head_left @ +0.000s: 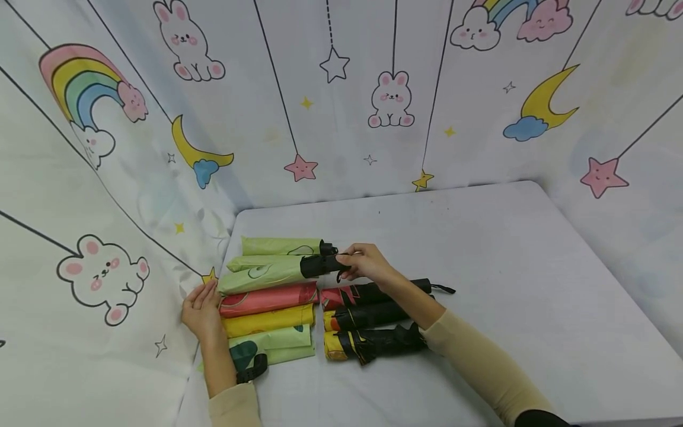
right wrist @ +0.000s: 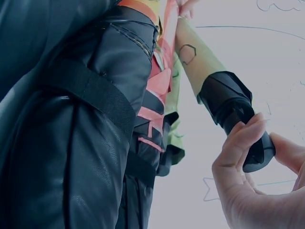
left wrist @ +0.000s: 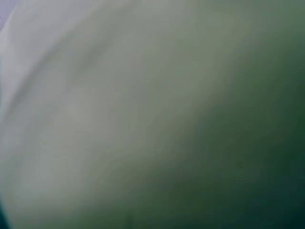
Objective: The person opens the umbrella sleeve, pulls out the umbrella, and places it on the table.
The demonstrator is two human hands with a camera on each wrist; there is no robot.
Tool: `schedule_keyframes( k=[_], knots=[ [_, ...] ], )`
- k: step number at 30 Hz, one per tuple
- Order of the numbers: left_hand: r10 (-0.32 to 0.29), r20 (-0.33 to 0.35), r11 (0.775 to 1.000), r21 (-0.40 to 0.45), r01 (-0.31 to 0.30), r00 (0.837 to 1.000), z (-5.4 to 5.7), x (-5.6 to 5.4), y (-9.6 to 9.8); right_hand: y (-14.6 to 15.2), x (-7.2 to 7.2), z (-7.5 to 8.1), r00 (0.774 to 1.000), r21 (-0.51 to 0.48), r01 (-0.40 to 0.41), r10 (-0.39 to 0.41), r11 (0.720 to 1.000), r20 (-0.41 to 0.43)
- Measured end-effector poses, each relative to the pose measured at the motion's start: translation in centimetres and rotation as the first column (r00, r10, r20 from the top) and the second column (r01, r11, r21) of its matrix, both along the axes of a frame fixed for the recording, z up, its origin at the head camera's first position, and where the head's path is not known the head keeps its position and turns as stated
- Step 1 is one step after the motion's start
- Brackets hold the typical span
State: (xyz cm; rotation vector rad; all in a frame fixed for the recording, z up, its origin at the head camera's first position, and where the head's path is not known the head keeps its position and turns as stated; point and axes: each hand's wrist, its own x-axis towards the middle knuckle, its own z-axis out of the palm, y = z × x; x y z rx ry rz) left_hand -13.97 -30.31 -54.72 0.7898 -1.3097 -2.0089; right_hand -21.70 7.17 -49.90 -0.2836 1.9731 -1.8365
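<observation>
A folded light green umbrella (head_left: 261,276) lies slanted across the top of the row, its black handle end towards the right. My right hand (head_left: 365,263) pinches that black handle (right wrist: 259,152) between thumb and fingers. At the umbrella's other end, my left hand (head_left: 203,311) touches the tip with its fingers fairly straight; its thumb is hidden. Just below are a red folded umbrella (head_left: 269,299), a yellow one (head_left: 269,321) and a green one (head_left: 285,338). Only a blurred pale green surface (left wrist: 143,95) fills the left wrist view.
Another light green umbrella (head_left: 280,245) lies at the back of the row. To the right is a second column: a black and red umbrella (head_left: 368,293) and two black and yellow ones (head_left: 363,317), partly under my right forearm. A cartoon-print cloth (head_left: 347,142) rises behind the white table (head_left: 507,284).
</observation>
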Motion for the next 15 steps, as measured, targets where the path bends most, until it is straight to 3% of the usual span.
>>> schedule_keyframes(
  k=[15],
  knots=[
    [0.005, -0.011, 1.0, 0.016, -0.005, 1.0, -0.2, -0.05, -0.26, 0.62, 0.29, 0.35, 1.0, -0.008, -0.004, 0.004, 1.0, -0.004]
  ],
)
